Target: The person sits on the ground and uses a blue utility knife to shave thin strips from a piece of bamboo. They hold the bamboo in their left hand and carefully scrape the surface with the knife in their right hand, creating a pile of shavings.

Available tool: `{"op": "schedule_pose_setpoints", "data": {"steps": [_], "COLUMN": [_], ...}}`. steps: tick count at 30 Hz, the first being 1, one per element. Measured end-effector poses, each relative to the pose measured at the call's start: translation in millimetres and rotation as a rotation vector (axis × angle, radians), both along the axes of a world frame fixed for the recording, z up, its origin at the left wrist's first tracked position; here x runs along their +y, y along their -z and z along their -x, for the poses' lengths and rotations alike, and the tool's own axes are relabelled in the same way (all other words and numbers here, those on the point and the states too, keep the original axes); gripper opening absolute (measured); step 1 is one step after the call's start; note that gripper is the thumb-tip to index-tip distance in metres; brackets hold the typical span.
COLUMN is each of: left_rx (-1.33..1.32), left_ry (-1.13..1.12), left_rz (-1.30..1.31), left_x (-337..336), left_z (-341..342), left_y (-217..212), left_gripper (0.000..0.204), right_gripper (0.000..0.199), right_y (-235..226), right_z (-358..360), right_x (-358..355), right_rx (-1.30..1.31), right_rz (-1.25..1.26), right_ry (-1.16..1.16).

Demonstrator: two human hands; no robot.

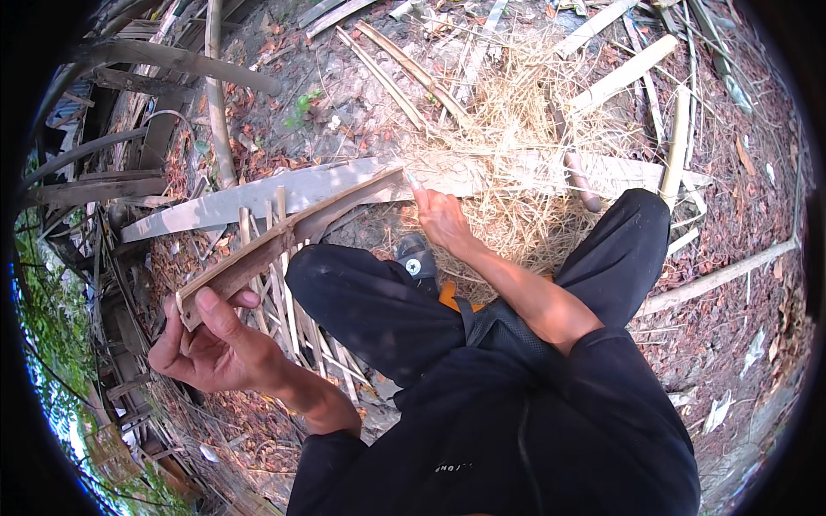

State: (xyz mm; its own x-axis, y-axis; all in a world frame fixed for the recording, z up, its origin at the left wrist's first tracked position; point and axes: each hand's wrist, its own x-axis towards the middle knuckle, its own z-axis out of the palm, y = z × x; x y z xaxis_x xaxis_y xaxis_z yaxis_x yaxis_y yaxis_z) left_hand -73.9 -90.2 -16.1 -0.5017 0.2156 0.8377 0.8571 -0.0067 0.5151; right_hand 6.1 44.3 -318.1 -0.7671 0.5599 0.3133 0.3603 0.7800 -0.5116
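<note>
My left hand (215,340) is closed around the near end of a split bamboo piece (292,230), its thumb on the inner face. The bamboo has a hollow, trough-like side and slants up to the right. At its far end is my right hand (443,219), with the index finger stretched along the tip and the other fingers curled. The thumb's grip there is partly hidden. Beneath the far end runs a long grey plank (198,213) on the ground. To the right of my right hand, a wooden-handled knife (582,182) with a dark blade lies across the shavings and plank.
Pale shavings (516,112) are heaped beyond and around the plank. Thin bamboo strips (280,292) lie beside my left knee. Poles and split lengths (624,76) are scattered at the far right, and a wooden structure (138,129) stands at the left. Dry leaves cover the soil.
</note>
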Motion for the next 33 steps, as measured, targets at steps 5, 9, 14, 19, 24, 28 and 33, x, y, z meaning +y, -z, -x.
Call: {"op": "schedule_pose_setpoints", "data": {"steps": [5,9,14,19,24,28,33], "left_rx": [-0.001,0.003,-0.045,-0.010,0.001,-0.010,-0.061], "left_ry": [0.056,0.037,-0.005,0.049,0.111,0.163,0.069], "left_rz": [-0.003,0.032,0.019,0.003,0.051,0.066,0.052], "left_x": [4,8,0,0,-4,-14,-29], "left_z": [-1,-4,-7,-9,-22,-33,-38], "left_y": [-4,-9,-5,1,-19,-30,-24], "left_gripper": [0.026,0.028,0.029,0.026,0.024,0.025,0.027], "right_gripper": [0.034,0.040,0.046,0.050,0.066,0.074,0.046], "right_y": [-5,31,9,57,24,7,3], "right_z": [9,11,13,8,0,-4,-13], "right_x": [-4,8,-7,3,14,21,-3], "right_rx": [-0.180,-0.191,0.014,-0.265,-0.409,-0.377,-0.163], "right_rz": [0.105,0.237,0.065,0.124,0.624,0.781,0.250], "right_ry": [-0.103,0.086,0.015,0.035,0.198,0.266,-0.037]}}
